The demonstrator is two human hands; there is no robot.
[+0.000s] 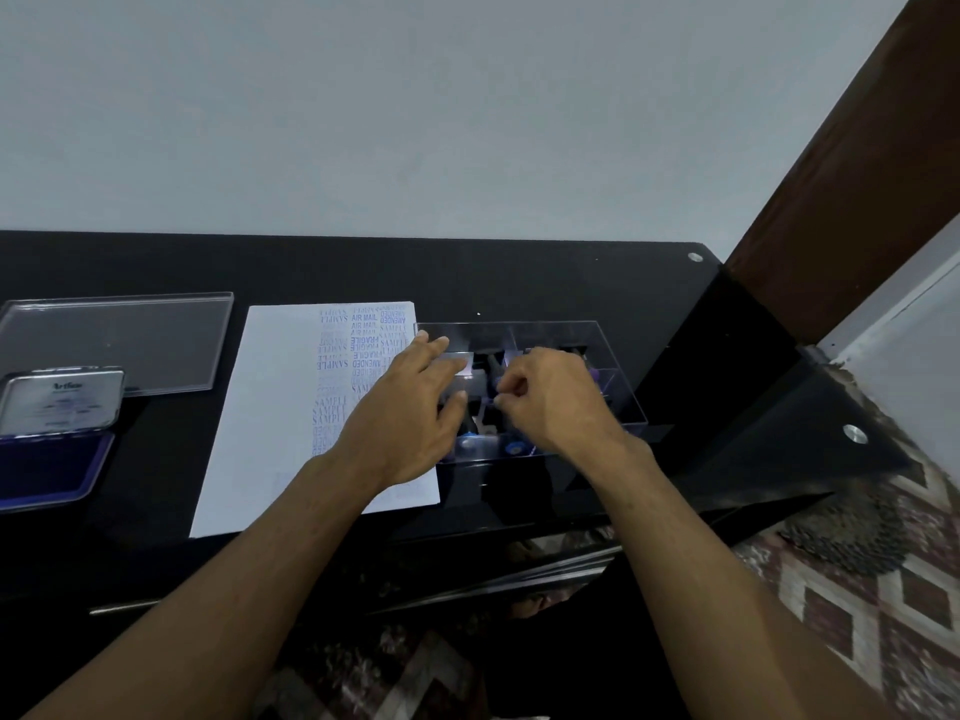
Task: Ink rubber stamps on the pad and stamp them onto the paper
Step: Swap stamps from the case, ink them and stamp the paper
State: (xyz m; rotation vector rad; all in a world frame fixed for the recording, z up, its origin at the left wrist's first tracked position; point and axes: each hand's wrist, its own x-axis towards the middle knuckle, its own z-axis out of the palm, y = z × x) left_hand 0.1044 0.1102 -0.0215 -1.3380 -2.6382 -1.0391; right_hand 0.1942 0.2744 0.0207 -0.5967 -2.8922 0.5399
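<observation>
A white paper sheet (270,407) lies on the black table, its right part covered in blue stamped words. To its right stands a clear plastic box (613,366) with dark rubber stamps (514,448) in its compartments. My left hand (410,413) rests with straight fingers on the box's left edge. My right hand (550,397) is inside the box with curled fingers pinching something small and dark; what it is cannot be made out. The open ink pad (47,467) with its silver lid (62,400) sits at the far left.
A clear plastic lid (114,340) lies behind the ink pad. The black glass table (519,283) ends at the right with a lower shelf (810,407). A brown wooden post (857,163) rises at the right. Patterned floor shows below.
</observation>
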